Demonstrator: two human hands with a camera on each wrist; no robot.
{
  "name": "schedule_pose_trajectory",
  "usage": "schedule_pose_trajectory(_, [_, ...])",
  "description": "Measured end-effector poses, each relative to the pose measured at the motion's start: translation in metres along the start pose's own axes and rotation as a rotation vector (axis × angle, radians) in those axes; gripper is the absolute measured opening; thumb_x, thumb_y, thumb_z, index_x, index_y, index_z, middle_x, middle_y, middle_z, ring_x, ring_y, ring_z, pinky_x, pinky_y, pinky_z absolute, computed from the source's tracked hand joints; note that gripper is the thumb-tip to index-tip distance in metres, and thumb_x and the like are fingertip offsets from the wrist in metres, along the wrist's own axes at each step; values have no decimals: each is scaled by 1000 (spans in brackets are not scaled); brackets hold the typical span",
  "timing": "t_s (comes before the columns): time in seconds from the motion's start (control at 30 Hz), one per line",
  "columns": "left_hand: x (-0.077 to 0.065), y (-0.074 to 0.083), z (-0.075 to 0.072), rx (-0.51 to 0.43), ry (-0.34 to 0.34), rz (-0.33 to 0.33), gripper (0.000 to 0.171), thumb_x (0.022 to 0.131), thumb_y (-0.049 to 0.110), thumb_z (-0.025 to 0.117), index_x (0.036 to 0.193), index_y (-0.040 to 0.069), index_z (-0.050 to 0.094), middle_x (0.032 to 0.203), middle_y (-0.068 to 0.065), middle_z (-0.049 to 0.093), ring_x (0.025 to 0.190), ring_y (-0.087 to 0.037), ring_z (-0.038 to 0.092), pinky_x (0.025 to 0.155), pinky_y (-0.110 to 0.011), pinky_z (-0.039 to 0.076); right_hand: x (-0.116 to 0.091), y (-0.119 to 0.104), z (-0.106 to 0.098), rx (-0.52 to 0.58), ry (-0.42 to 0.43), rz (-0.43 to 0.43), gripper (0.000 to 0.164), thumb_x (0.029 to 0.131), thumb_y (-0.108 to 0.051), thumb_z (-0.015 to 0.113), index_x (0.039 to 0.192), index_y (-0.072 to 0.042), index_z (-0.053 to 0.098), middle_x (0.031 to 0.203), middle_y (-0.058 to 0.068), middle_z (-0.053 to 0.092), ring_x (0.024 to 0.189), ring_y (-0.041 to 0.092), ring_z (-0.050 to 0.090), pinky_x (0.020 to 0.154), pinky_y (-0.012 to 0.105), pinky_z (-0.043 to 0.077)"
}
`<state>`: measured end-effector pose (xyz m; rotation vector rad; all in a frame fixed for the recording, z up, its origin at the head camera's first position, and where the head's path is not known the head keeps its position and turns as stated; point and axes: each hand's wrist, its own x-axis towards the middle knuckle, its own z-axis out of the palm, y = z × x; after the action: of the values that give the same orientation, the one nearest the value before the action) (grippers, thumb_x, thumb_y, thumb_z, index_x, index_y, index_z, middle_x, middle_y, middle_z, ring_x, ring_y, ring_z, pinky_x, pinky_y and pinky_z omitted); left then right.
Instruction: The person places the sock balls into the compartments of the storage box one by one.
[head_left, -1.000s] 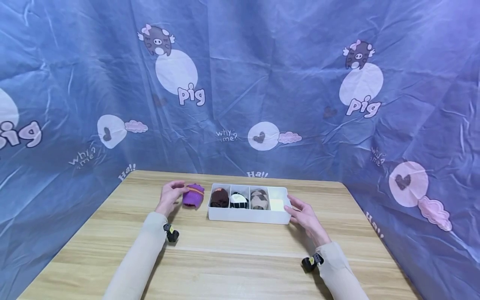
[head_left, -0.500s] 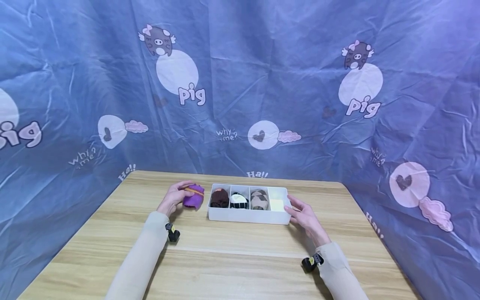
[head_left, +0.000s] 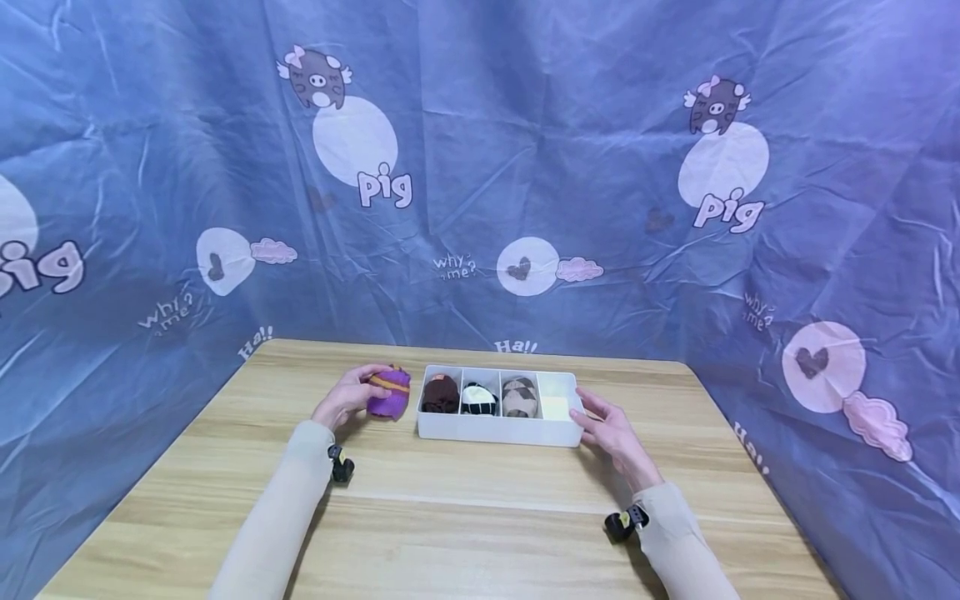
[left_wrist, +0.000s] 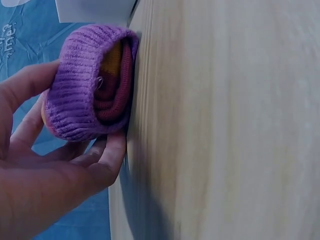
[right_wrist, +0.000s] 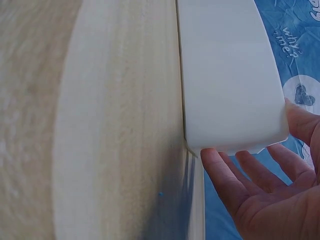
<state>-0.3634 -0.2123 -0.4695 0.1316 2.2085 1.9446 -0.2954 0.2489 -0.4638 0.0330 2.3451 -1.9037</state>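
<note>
A purple rolled sock [head_left: 389,396] with an orange stripe sits on the table left of a white divided box [head_left: 495,430]. My left hand [head_left: 347,399] grips it from the left. In the left wrist view, the thumb touches the ribbed purple cuff [left_wrist: 75,85] and the fingers lie under it; dark red and mustard fabric shows inside. My right hand [head_left: 615,435] holds the box's right end, thumb over the rim and fingertips against the end wall [right_wrist: 232,85]. Three compartments hold a dark brown rolled sock [head_left: 440,395], a black-and-white one [head_left: 479,400] and a beige-grey patterned one [head_left: 519,398]. The rightmost compartment is empty.
The box stands near the back of a wooden table [head_left: 450,533]. A blue printed cloth [head_left: 480,183] hangs behind the table and along both sides. Small black cameras [head_left: 341,467] are strapped to the wrists.
My left hand has shifted slightly right and closed further round the purple sock, which has turned a little in place. The right hand and the box have stayed put.
</note>
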Motion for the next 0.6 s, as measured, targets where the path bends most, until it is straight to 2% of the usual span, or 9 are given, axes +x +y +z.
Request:
schedule_pose_trajectory(0.07, [-1, 1, 0, -23, -27, -6, 64, 83, -9, 62, 143, -3, 40, 137, -32, 45, 102, -28, 60, 84, -40, 58, 0, 0, -1, 2, -3, -1, 65, 97, -19, 61, 154, -8, 30, 158, 23, 27, 124, 29, 54, 93, 33, 55])
schedule_pose_trajectory(0.2, [-1, 3, 0, -34, -28, -15, 66, 80, -12, 64, 142, -3, 41, 133, -31, 49, 102, -29, 62, 85, -42, 59, -1, -1, -1, 8, -4, -3, 65, 98, -19, 61, 154, -9, 29, 158, 22, 27, 125, 29, 54, 93, 33, 55])
schedule_pose_trajectory(0.4, [-1, 2, -1, -9, 6, -11, 64, 78, -13, 65, 137, -3, 44, 130, -31, 53, 99, -27, 64, 83, -44, 59, -2, -2, 0, 6, -7, -5, 65, 98, -18, 61, 154, -9, 29, 157, 23, 27, 124, 29, 54, 95, 36, 54])
schedule_pose_trajectory(0.6, [0, 3, 1, 8, 25, -5, 66, 78, -11, 66, 140, 0, 45, 132, -33, 51, 96, -25, 65, 82, -41, 59, -2, -2, 0, 5, -3, -9, 65, 97, -18, 61, 153, -7, 30, 157, 24, 28, 122, 27, 55, 94, 35, 54])
